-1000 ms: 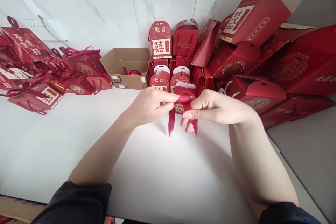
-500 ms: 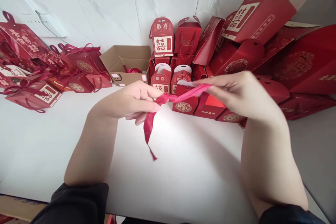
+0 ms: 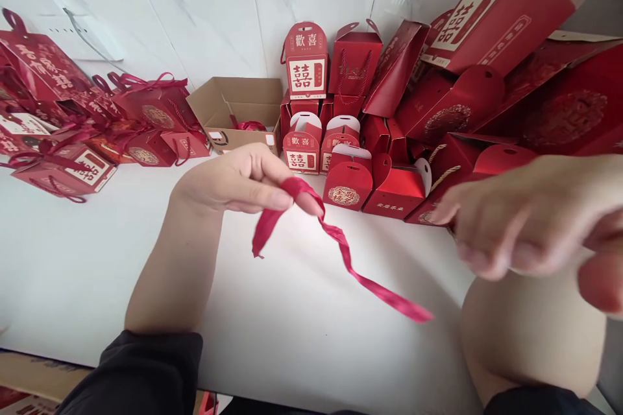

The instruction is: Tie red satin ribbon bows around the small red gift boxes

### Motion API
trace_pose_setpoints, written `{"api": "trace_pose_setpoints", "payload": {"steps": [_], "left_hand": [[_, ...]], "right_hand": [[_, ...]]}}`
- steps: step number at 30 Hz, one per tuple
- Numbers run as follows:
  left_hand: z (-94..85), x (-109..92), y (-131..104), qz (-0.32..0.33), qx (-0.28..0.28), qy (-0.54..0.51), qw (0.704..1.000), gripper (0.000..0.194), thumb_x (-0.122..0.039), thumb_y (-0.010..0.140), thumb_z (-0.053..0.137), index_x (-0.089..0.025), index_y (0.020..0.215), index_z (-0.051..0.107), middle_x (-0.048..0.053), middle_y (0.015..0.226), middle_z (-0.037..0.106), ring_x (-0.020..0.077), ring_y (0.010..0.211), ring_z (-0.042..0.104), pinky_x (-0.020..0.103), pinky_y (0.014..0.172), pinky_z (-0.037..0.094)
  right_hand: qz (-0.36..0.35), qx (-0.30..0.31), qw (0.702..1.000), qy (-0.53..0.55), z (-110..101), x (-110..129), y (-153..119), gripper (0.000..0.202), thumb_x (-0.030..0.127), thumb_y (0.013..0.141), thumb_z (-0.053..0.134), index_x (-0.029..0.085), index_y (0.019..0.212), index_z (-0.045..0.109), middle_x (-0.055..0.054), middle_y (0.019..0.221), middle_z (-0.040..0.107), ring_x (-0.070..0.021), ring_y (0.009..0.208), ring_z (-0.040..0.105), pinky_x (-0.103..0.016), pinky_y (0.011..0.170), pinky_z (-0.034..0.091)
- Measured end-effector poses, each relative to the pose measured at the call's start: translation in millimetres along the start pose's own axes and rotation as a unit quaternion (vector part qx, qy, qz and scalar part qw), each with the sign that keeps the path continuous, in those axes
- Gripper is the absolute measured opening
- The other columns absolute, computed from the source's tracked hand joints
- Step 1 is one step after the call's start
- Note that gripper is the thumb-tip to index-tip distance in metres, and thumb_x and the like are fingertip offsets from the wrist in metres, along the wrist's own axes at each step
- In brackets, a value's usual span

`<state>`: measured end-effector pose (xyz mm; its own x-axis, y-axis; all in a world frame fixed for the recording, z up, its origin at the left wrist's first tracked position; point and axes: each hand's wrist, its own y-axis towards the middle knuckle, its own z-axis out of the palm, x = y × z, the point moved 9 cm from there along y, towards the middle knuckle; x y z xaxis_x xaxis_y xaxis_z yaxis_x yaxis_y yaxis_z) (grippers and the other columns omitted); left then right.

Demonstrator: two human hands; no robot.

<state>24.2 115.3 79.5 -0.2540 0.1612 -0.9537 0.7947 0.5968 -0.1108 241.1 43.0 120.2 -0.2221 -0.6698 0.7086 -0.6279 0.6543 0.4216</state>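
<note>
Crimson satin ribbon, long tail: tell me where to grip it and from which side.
Best pinch the crimson satin ribbon near the tip of its long tail, coming from the right, fingers closing on its flat faces. That thin tail trails free toward the right; the looped part is already pinched by the left hand, which would likely obstruct a left approach.

A red ribbon point(image 3: 389, 297) is looking like satiny cloth, its creased surface catching a soft sheen. Red boxes point(image 3: 396, 198) are showing smooth, lightly glossy card, with pale, matt-looking inner flaps point(image 3: 352, 152). Twisted cord handles point(image 3: 445, 179) are giving some boxes a rough, ropelike texture. An open brown carton point(image 3: 250, 139) is showing plain matt cardboard. A smooth white counter point(image 3: 292, 331) is reflecting light softly, glossy marble-look wall panels point(image 3: 204, 6) are shining behind, and black sleeves point(image 3: 139, 369) are appearing as matt cloth
</note>
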Motion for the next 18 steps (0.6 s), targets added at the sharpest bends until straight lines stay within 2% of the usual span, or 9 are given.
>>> {"api": "trace_pose_setpoints", "payload": {"steps": [1,3,6,8,9,11,14,16,18], "left_hand": [[2.6,-0.5,1.8,0.004,0.006,0.032,0.999,0.025,-0.039,0.071,0.076,-0.016,0.079,0.08,0.001,0.036,0.048,0.0091,0.032,0.036,0.024,0.033,0.026],[7.2,-4.2,6.1,0.015,0.005,0.086,0.996,0.023,-0.039,0.072,0.077,-0.016,0.078,0.08,0.003,0.041,0.054,0.0103,0.036,0.042,0.024,0.035,0.03],[18.8,-6.8,10.2,0.011,0.033,0.119,0.992,0.019,-0.033,0.076,0.076,-0.017,0.085,0.081,0.003,0.049,0.06,0.0094,0.04,0.046,0.021,0.038,0.034],[28.4,-4.4,9.1,-0.007,0.076,0.105,0.992,0.017,-0.029,0.077,0.075,-0.019,0.09,0.081,0.002,0.049,0.059,0.0079,0.039,0.044,0.02,0.038,0.034],[31.1,-3.1,7.8,-0.017,0.089,0.089,0.992,0.017,-0.028,0.079,0.074,-0.019,0.091,0.081,0.0,0.045,0.057,0.0071,0.036,0.043,0.02,0.038,0.034],[33.5,0.3,4.9,-0.039,0.105,0.053,0.992,0.018,-0.029,0.082,0.071,-0.02,0.093,0.08,-0.002,0.039,0.051,0.0069,0.031,0.041,0.019,0.036,0.036],[36.8,4.8,1.8,-0.071,0.136,0.024,0.988,0.019,-0.032,0.082,0.071,-0.019,0.092,0.079,0.0,0.043,0.058,0.0106,0.035,0.053,0.019,0.04,0.044],[36.4,4.3,2.3,-0.071,0.14,0.025,0.987,0.019,-0.035,0.08,0.073,-0.018,0.085,0.078,0.003,0.051,0.064,0.0124,0.041,0.059,0.019,0.043,0.047],[30.7,1.1,5.1,-0.056,0.109,0.036,0.992,0.023,-0.038,0.081,0.071,-0.016,0.076,0.075,0.002,0.048,0.061,0.0107,0.04,0.056,0.018,0.043,0.046]], "right_hand": [[-0.018,0.055,0.997,0.044,11.8,-0.6,9.7,0.023,0.056,0.079,0.069,0.04,0.093,0.076,0.0,0.078,0.076,-0.0178,0.08,0.073,-0.03,0.077,0.059],[0.054,0.071,0.994,0.066,26.2,-25.0,34.0,0.025,0.043,0.093,0.058,0.033,0.111,0.073,-0.003,0.108,0.074,-0.0193,0.1,0.069,-0.031,0.087,0.056],[0.118,0.081,0.982,0.128,58.4,-55.8,65.2,0.038,0.049,0.097,0.046,0.026,0.118,0.07,-0.003,0.126,0.067,-0.0216,0.121,0.059,-0.033,0.103,0.046],[0.11,0.154,0.96,0.206,90.8,-61.4,75.1,0.042,0.049,0.099,0.042,0.022,0.114,0.071,-0.005,0.121,0.068,-0.0196,0.118,0.059,-0.034,0.104,0.044],[0.098,0.185,0.948,0.239,103.0,-60.7,76.8,0.043,0.047,0.1,0.041,0.019,0.108,0.072,-0.006,0.112,0.071,-0.0179,0.109,0.063,-0.033,0.1,0.046],[0.074,0.219,0.929,0.288,115.5,-56.8,76.7,0.035,0.042,0.097,0.05,0.015,0.097,0.072,-0.004,0.087,0.07,-0.0139,0.084,0.065,-0.029,0.083,0.051],[0.07,0.192,0.93,0.307,110.0,-54.8,74.7,0.02,0.033,0.086,0.07,0.013,0.084,0.068,0.001,0.069,0.062,-0.0089,0.063,0.055,-0.023,0.062,0.047],[0.07,0.161,0.942,0.287,99.7,-54.0,73.4,0.02,0.028,0.079,0.077,0.013,0.08,0.065,0.002,0.072,0.061,-0.0083,0.063,0.053,-0.022,0.061,0.045],[0.055,0.16,0.949,0.267,93.8,-49.5,71.8,0.022,0.026,0.074,0.081,0.014,0.082,0.064,0.0,0.077,0.063,-0.0097,0.068,0.054,-0.023,0.065,0.047]]}}
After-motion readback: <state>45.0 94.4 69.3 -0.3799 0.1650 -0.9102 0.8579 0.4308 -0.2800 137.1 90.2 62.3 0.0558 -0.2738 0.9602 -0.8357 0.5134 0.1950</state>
